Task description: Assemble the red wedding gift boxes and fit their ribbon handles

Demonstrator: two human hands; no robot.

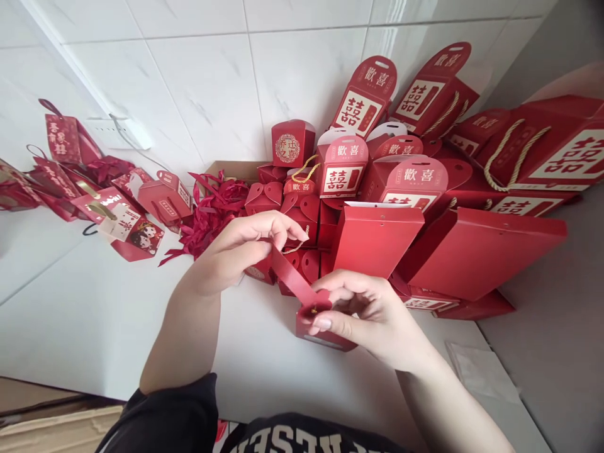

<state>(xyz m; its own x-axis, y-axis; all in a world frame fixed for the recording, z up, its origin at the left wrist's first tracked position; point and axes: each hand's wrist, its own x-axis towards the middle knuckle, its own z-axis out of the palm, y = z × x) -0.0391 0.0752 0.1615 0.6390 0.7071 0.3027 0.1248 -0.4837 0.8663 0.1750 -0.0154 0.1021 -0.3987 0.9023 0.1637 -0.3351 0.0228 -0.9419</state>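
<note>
A small red box (325,336) sits on the white table in front of me, its top flaps gathered together. From the top of it a flat red strap (293,277) slants up to the left. The far end of that strap is pinched between the thumb and fingers of my left hand (250,242). My right hand (363,314) closes round the gathered flaps at the top of the box, with the thumb on the near side. A small gold-coloured spot shows where the strap meets the flaps.
Many red boxes (377,239) are stacked behind and to the right against the tiled wall (306,63). Dark red ribbons (207,211) lie behind my left hand. More decorated boxes (136,233) stand at the left. Cardboard (61,428) is at the lower left.
</note>
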